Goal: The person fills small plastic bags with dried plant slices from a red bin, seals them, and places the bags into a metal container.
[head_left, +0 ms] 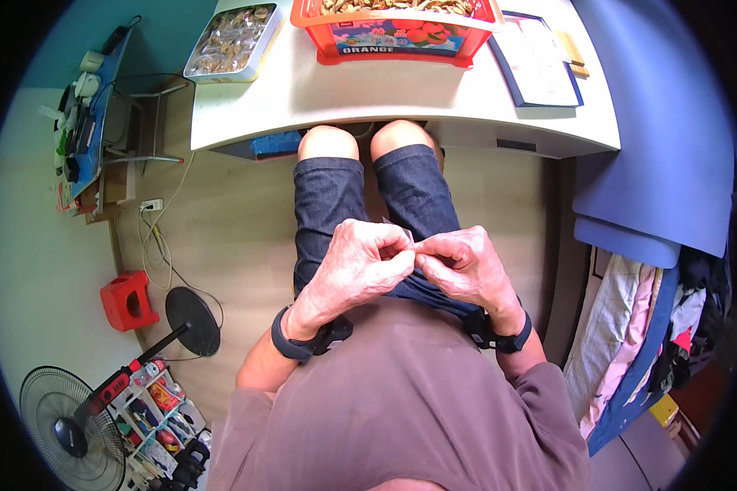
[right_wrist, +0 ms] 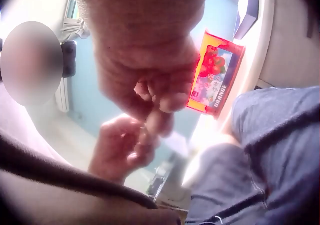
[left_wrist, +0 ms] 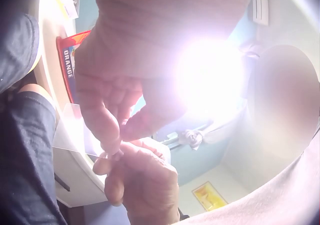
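Above the lap, both hands meet at the fingertips over a small, flat, clear plastic bag (left_wrist: 72,130). My left hand (head_left: 364,260) pinches it between thumb and curled fingers, and its sheet sticks out past the fingertips toward the knees. Opposite, my right hand (head_left: 465,263) pinches at the bag's edge, thumb and forefinger right against the left fingertips. Much of the bag is hidden behind the fingers. Ahead on the white table (head_left: 254,110) stands a red basket (head_left: 393,59) with an orange label, filled with dried brown pieces.
A white-rimmed tray (head_left: 258,69) of filled clear packets lies left of the basket. To the right are a dark-edged box lid (head_left: 539,69) and wooden blocks (head_left: 577,57). A fan (head_left: 72,434), red stool (head_left: 129,301) and cables lie left; hanging clothes (head_left: 618,327) are at right.
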The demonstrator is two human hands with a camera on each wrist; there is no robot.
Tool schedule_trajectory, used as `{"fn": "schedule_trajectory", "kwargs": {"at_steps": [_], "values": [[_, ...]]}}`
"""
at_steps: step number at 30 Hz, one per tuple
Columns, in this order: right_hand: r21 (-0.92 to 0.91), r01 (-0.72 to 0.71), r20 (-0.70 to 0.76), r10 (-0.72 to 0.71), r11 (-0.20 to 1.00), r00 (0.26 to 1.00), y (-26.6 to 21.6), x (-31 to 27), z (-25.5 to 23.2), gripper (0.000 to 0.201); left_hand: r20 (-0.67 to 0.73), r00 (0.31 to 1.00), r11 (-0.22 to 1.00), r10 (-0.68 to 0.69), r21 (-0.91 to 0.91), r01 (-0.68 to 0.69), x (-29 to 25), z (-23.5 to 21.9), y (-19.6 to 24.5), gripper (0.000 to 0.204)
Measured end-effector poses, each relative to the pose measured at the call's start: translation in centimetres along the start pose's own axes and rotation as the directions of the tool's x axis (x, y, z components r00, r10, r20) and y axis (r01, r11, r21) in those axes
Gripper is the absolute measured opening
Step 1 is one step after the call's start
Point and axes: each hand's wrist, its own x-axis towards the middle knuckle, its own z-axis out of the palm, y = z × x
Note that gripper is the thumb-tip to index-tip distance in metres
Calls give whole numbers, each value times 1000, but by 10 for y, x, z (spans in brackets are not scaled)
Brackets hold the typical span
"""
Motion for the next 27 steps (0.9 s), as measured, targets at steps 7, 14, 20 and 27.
{"fn": "schedule_trajectory", "kwargs": {"at_steps": [7,14,20,27], "values": [[35,87,-20,-86,996,996,4,-2,3,9,7,1000,999,8,-42,-8,0,1,-1,8],[183,-100,138,75,978,988,7,-7,-5,7,32,999,999,29,29,-30,0,4,2,7],[197,-42,168,9,979,986,16,-11,-7,6,91,990,987,111,109,-120,-2,7,1,7],[167,-57,67,46,984,997,7,-12,-4,7,133,991,990,0,-143,19,-2,6,-3,5]]}}
